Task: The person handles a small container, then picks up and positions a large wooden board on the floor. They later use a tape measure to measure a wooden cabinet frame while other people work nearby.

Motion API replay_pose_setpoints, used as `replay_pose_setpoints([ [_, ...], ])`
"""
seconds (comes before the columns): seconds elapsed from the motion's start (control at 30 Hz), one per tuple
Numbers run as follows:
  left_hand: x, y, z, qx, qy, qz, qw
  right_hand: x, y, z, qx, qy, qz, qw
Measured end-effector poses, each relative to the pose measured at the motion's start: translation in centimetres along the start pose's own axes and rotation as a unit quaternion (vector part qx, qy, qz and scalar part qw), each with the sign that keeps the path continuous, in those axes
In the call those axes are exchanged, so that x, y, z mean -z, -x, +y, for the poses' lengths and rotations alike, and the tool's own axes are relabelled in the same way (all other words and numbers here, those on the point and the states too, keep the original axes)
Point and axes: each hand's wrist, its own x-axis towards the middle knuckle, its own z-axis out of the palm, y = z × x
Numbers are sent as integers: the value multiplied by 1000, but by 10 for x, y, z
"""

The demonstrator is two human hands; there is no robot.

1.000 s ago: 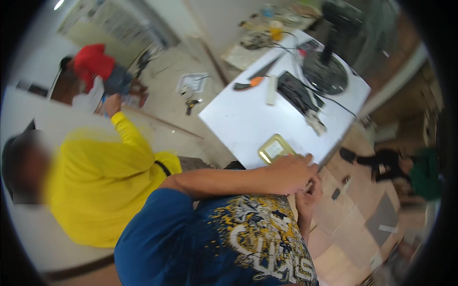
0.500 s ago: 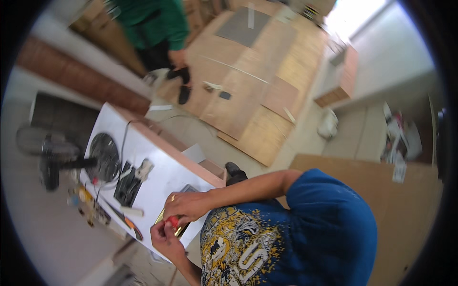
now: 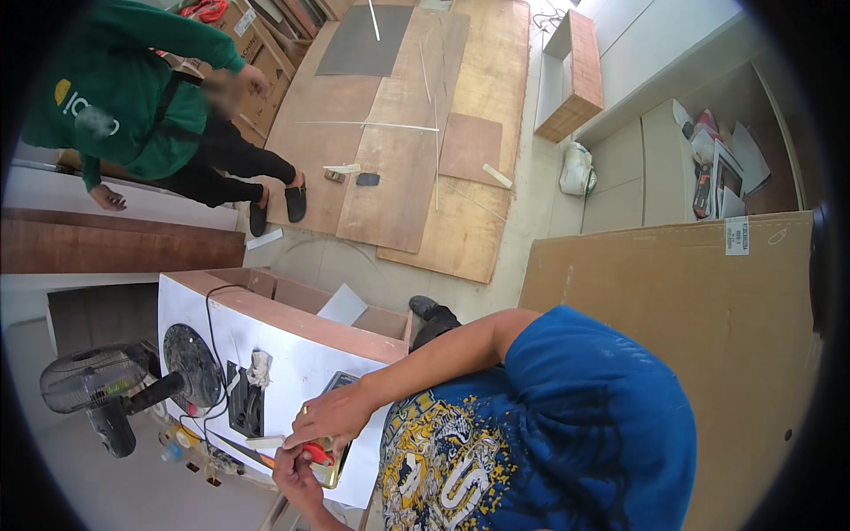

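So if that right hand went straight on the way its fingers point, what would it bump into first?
The right hand would most likely meet the small red thing at its fingertips, then the left hand close behind; depth is unclear.

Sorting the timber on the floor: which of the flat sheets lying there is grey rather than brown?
The grey sheet at the top, lying on the brown plywood sheets; it alone is dark grey.
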Motion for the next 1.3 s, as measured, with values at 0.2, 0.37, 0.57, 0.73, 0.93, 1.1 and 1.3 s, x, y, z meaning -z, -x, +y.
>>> replay_pose_setpoints([
  [0.2, 7, -12, 61, -16, -183, -30, 983, 9, 25, -4, -35, -13, 4, 999],
  [0.37, -15, 6, 75, 103, -186, -24, 977, 0, 31, 8, -99, 14, -59, 993],
  [0.57, -14, 9, 53, -68, -251, -60, 964, 0, 20, 14, -119, 41, -83, 989],
  [0.73, -3, 8, 43, -109, -219, -124, 962, 3, 18, 16, -105, 39, -92, 989],
  [0.93, -19, 6, 71, 35, -151, -26, 988, 8, 27, 20, -99, 29, -88, 991],
  [1.1, -19, 13, 56, 8, -222, -45, 974, 3, 15, 29, -119, -13, -106, 987],
  [1.3, 6, -9, 64, -83, -192, -83, 974, 9, 8, 36, -146, 37, -93, 984],
])
